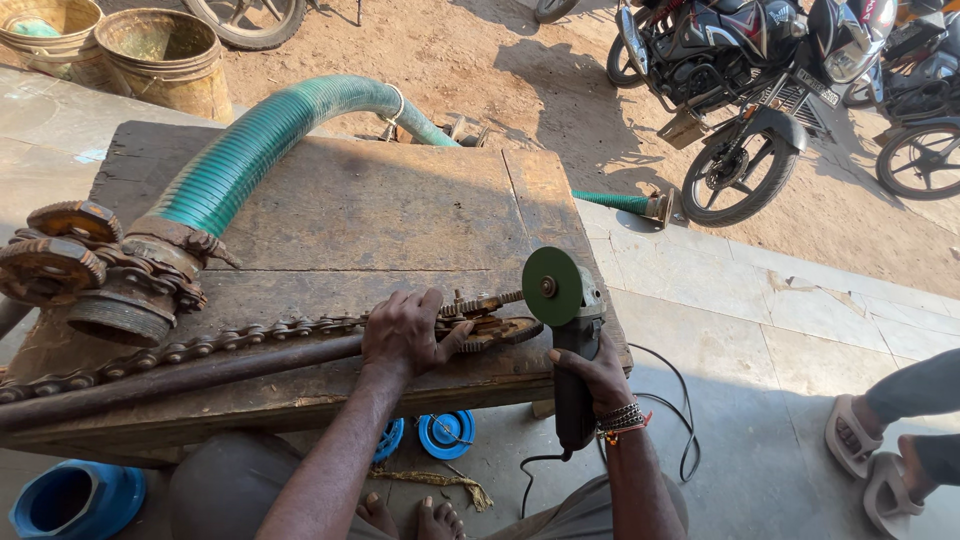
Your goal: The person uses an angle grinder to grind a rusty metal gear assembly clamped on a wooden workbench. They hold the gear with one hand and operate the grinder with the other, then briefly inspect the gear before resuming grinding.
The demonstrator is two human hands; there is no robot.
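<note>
A rusty chain wrench [480,328] lies across a worn wooden table [380,200], its long handle [180,378] running left and its chain [200,345] stretched beside it. My left hand [405,332] presses down on the wrench near its toothed head. My right hand [598,375] grips the black body of an angle grinder [572,340] at the table's right edge. The grinder's green disc [552,286] stands upright just right of the wrench head, close to its teeth.
A green ribbed hose [260,140] with a rusty flanged fitting [100,275] lies on the table's left. Blue plastic fittings [75,495] sit on the floor. Another person's sandalled feet [880,460] are at right. Motorcycles [750,70] and buckets [165,55] stand beyond.
</note>
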